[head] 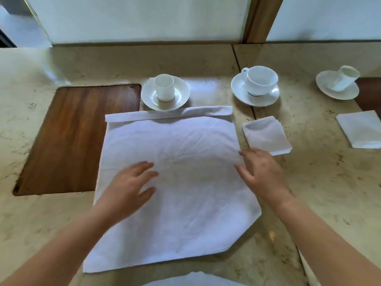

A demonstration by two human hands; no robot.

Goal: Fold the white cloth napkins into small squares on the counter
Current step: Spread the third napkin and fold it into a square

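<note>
Beige marble counter (206, 62) under a pale wall panel, seen from the head camera, with a dark wooden inset (78, 137) let into the surface at left.

Large white napkin (185, 213) spread flat at the centre of the counter, far edge turned over in a narrow strip, near right corner folded under. Left edge just overlapping the wooden inset.

Left hand (127, 188) resting palm down on the napkin's left half, fingers straight and slightly spread, gripping nothing. Right hand (261, 172) at the napkin's right edge, fingers relaxed and extended, fingertips touching the cloth, nothing pinched as far as can be seen.

Folded napkin (268, 135) lying as a small square just right of the large one, beyond the right hand. Second folded napkin (360, 129) well apart, near the right edge of view.

Small cup on a saucer (165, 93) touching the napkin's far folded edge. Wider cup on a saucer (255, 85) behind the first folded square. Third cup on a saucer (338, 83) at far right, appearing tilted.
</note>
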